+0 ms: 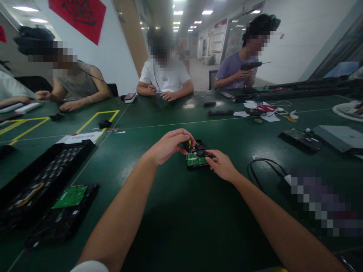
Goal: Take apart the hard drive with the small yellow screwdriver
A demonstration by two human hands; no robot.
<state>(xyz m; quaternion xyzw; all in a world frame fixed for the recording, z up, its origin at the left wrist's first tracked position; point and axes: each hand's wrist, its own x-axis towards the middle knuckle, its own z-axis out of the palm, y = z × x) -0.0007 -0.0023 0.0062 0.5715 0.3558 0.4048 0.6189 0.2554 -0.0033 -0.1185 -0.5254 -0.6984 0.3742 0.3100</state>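
In front of me on the green table lies a black hard drive (197, 161) with a green circuit board on its near side. My left hand (173, 145) is closed over its far left part, fingers wrapped around a short black-and-yellow handle (189, 144), which looks like a screwdriver; its tip is hidden. With thumb and fingers, my right hand (222, 164) pinches the right edge of the hard drive.
At left are a long black tray (53, 170) and another black drive with a green board (70, 196). To the right lie a further drive (300, 139), a grey box (340, 138) and a black cable (255, 162). Several people sit across the table; one holds a power screwdriver (251, 65).
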